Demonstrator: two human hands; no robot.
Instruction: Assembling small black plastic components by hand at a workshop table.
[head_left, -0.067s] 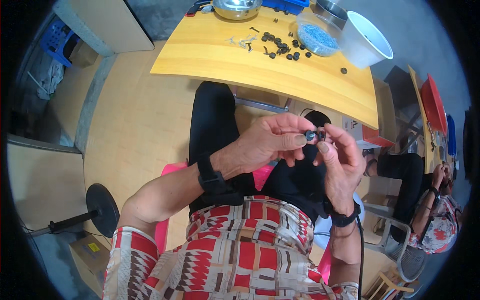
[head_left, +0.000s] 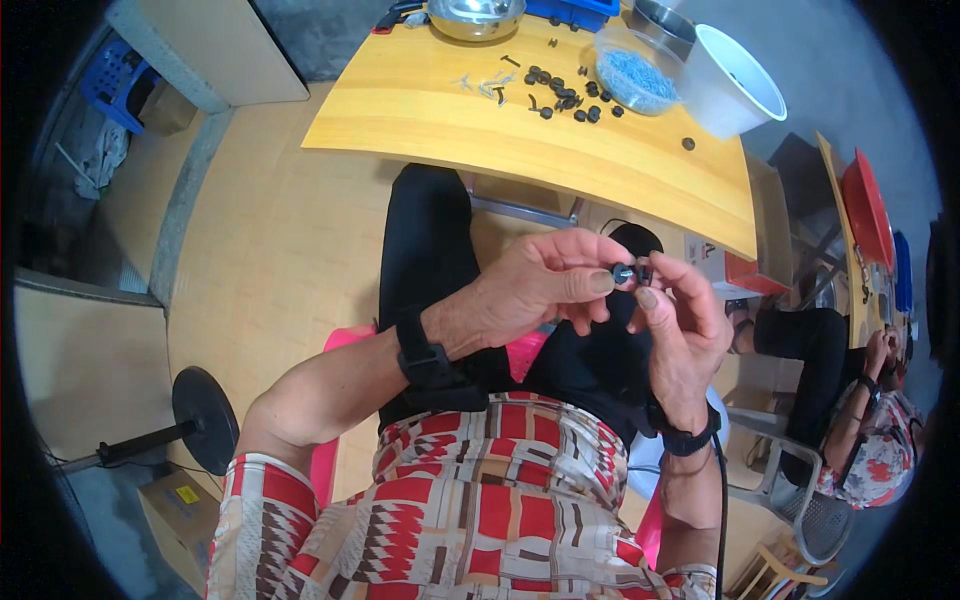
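Note:
Above my lap, my left hand (head_left: 545, 285) pinches a small round black part (head_left: 621, 274) between thumb and forefinger. A short pale pin-like piece shows at its face, too small to make out fully. My right hand (head_left: 682, 330) is closed beside it, with thumb and fingertips on a second small black part (head_left: 644, 271). The two parts sit side by side; whether they are joined, I cannot tell. On the wooden table (head_left: 420, 125) beyond my hands lie several loose black round parts (head_left: 566, 100) and a scatter of silvery screws or pins (head_left: 490, 84).
A clear tub of blue pieces (head_left: 637, 82), a white bucket (head_left: 735, 85), a metal bowl (head_left: 476, 18) and a blue tray (head_left: 578, 12) stand along the table's far side. To the right, another person (head_left: 868, 440) sits at a second table. A black stand base (head_left: 205, 420) is at left.

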